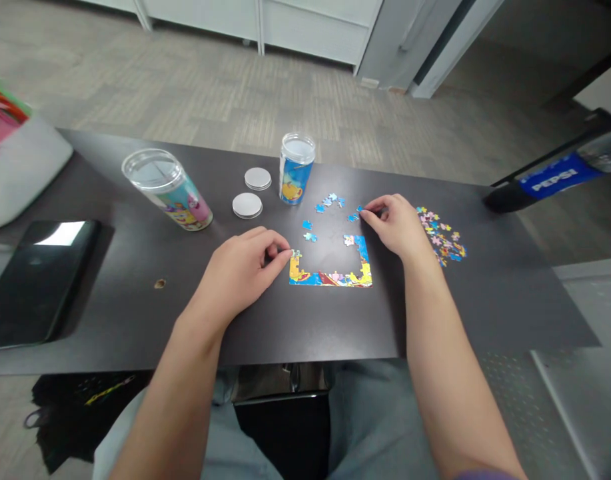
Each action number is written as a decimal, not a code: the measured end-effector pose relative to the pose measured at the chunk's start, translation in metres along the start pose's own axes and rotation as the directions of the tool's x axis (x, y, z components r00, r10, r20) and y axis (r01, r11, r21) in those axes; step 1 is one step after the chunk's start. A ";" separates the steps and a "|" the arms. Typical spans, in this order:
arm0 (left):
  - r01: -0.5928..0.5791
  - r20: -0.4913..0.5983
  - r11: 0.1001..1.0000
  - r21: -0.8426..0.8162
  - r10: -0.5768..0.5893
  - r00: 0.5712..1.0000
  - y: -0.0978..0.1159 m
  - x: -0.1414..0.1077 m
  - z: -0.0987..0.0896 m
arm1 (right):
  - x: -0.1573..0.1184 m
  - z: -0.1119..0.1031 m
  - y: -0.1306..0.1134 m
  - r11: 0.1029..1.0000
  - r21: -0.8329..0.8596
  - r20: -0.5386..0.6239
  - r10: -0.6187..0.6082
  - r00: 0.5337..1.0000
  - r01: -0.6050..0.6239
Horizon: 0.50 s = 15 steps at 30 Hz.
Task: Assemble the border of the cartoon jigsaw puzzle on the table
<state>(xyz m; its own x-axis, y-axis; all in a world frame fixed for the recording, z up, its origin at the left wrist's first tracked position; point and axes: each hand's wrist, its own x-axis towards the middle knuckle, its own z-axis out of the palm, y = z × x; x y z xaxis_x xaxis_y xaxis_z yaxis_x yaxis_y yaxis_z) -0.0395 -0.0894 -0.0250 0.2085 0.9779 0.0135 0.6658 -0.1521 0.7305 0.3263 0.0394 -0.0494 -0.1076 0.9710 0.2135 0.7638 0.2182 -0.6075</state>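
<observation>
A partly joined puzzle border (330,279) lies on the dark table (305,333), its bottom and right sides the longest. At its upper left corner rests my left hand (248,267), thumb and index finger pinched together at a small piece there. My right hand (395,223) is above and right of the border, thumb and index finger closed at a blue puzzle piece (359,209). Loose blue pieces (330,200) lie scattered above the border. A pile of mixed puzzle pieces (442,237) sits to the right, beyond my right wrist.
Two clear-topped cans, one blue (295,177) and one larger (178,193), stand at the back beside two round lids (247,205). A black device (40,280) and white container (20,167) are left; a Pepsi bottle (560,177) is right.
</observation>
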 end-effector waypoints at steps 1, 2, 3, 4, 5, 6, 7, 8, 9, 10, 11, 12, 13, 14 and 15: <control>0.000 0.000 1.000 -0.005 0.000 1.000 0.001 0.000 0.000 | 0.000 -0.001 -0.001 1.000 0.009 0.005 0.005 1.000 -0.005; 0.002 0.001 1.000 -0.010 -0.002 1.000 0.001 0.000 0.000 | 0.001 -0.001 -0.001 1.000 0.017 0.009 0.012 1.000 -0.012; 0.003 0.002 1.000 -0.015 -0.003 1.000 0.001 0.000 0.000 | 0.001 -0.002 -0.002 0.999 0.026 0.015 0.020 1.000 -0.020; 0.003 0.003 1.000 -0.018 -0.003 1.000 0.002 -0.001 0.000 | 0.000 -0.003 -0.003 0.999 0.035 0.021 0.029 0.999 -0.029; 0.002 0.003 1.000 -0.020 -0.002 1.000 0.002 -0.001 0.000 | 0.000 -0.003 -0.004 0.998 0.046 0.029 0.038 0.999 -0.039; -0.001 0.006 1.000 -0.021 0.001 1.000 0.002 -0.001 -0.001 | 0.000 -0.003 -0.005 0.997 0.056 0.037 0.047 0.998 -0.049; -0.005 0.008 1.000 -0.023 0.005 1.000 0.002 -0.001 -0.001 | -0.001 -0.003 -0.007 0.996 0.067 0.045 0.054 0.998 -0.057; -0.008 0.008 1.000 -0.025 0.008 1.000 0.002 -0.001 -0.002 | -0.001 -0.003 -0.008 0.995 0.080 0.050 0.059 0.997 -0.063; -0.011 0.007 1.000 -0.027 0.011 1.000 0.003 -0.001 -0.002 | -0.001 -0.003 -0.009 0.993 0.095 0.053 0.061 0.997 -0.066; -0.012 0.005 1.000 -0.028 0.012 1.000 0.003 -0.001 -0.002 | 0.000 -0.002 -0.009 0.992 0.111 0.054 0.060 0.997 -0.066; -0.012 0.000 1.000 -0.028 0.012 1.000 0.003 -0.001 -0.003 | 0.000 -0.001 -0.010 0.990 0.126 0.053 0.059 0.997 -0.065; -0.013 -0.006 1.000 -0.027 0.013 1.000 0.004 -0.002 -0.003 | 0.000 -0.001 -0.010 0.988 0.140 0.053 0.057 0.997 -0.064; -0.013 -0.011 1.000 -0.024 0.013 1.000 0.004 -0.002 -0.002 | 0.001 0.000 -0.010 0.987 0.150 0.054 0.055 0.997 -0.062; -0.014 -0.015 1.000 -0.021 0.014 1.000 0.004 -0.002 -0.002 | 0.001 0.001 -0.010 0.986 0.157 0.057 0.053 0.997 -0.062; -0.016 -0.018 1.000 -0.018 0.016 1.000 0.003 -0.001 -0.002 | 0.001 0.001 -0.010 0.985 0.159 0.062 0.053 0.997 -0.062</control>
<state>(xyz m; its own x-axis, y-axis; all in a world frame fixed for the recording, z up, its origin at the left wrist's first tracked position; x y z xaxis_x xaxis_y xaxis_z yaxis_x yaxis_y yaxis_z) -0.0388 -0.0911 -0.0213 0.2066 0.9777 0.0373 0.6496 -0.1655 0.7421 0.3180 0.0386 -0.0443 -0.1060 0.9854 0.1332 0.6579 0.1699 -0.7337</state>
